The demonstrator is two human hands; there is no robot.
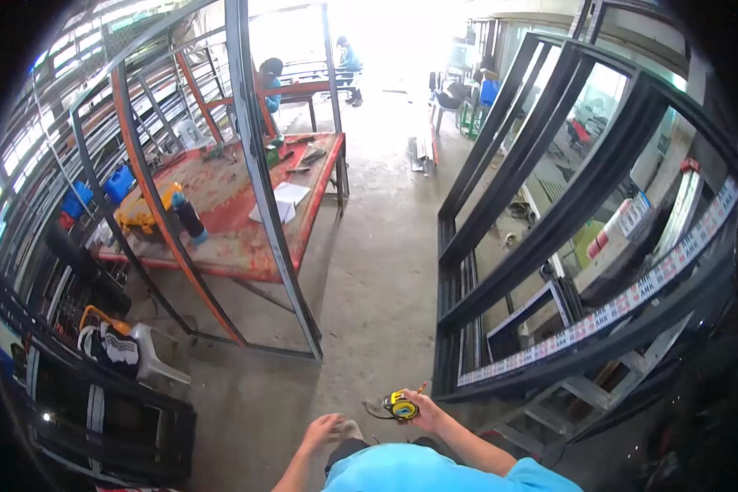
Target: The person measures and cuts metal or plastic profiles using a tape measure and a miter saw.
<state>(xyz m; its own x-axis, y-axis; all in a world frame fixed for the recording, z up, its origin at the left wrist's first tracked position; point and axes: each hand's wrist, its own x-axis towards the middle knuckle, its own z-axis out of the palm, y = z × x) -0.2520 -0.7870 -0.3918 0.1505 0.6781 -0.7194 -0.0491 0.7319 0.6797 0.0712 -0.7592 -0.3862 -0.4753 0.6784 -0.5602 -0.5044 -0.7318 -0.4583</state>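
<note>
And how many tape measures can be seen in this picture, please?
1: the yellow-and-black tape measure, held in the person's right hand, low in the view. Others may be hidden among the things on the red table.

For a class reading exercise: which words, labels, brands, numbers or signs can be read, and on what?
"AMK", repeated, middle letter uncertain: white printed strip along the black rectangular frame.
Too small to read: markings on the yellow-and-black tape measure.
Too blurred to read: print on the white-and-red cylinder.
</note>
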